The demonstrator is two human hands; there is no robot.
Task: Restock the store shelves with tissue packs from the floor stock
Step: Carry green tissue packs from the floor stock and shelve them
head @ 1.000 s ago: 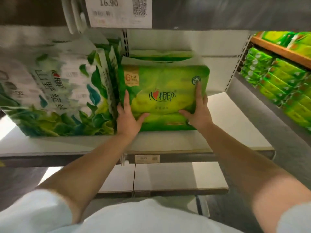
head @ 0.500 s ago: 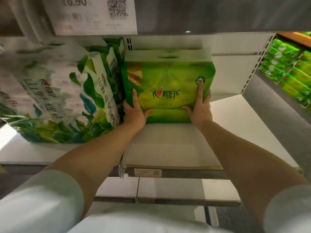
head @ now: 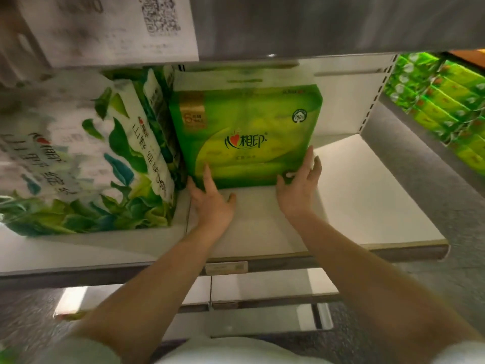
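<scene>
Head view: green tissue pack point(head: 246, 137) stands upright on the white shelf point(head: 367, 200), pushed well back, its left side pressed against the leaf-print packs point(head: 78, 158). Long axis of the green pack runs left to right, broad printed face toward the person. Left hand point(head: 211, 203) sits at the pack's lower left corner, fingers point(head: 207, 177) straight and lying flat on the face, thumb spread off to the side; nothing gripped. Right hand point(head: 299, 187) sits at the pack's lower right corner, fingers loosely spread, tips touching the pack's right edge; not clamped on it. Pack lies directly beyond and above both hands, both about equally near. Judgement: placement looks nearly finished, only a last nudge backward or a release left. Pack wrapper is glossy bright green with a gold panel upper left, a red heart logo mid-face and a pale carry strip along the top. Bare shelf lies right of the pack.
</scene>
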